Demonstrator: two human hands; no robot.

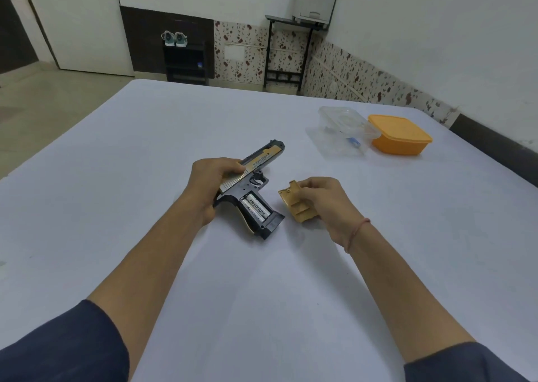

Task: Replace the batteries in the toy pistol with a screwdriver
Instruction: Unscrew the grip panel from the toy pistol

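Toy pistol, one, lies on its side near the middle of a large table under a plain white cloth, muzzle pointing away from the person. Room: white walls with a speckled lower band, one dark shoe rack bearing one pair of shoes, one small black stand at the far wall. Containers at far right of table, two: one orange tub, one clear plastic box, touching. Grip compartment is open; two batteries sit inside (label reads "Heybright"). Left hand is closed over the slide. Right hand pinches one tan battery cover, just beside the grip, lower edge on the cloth
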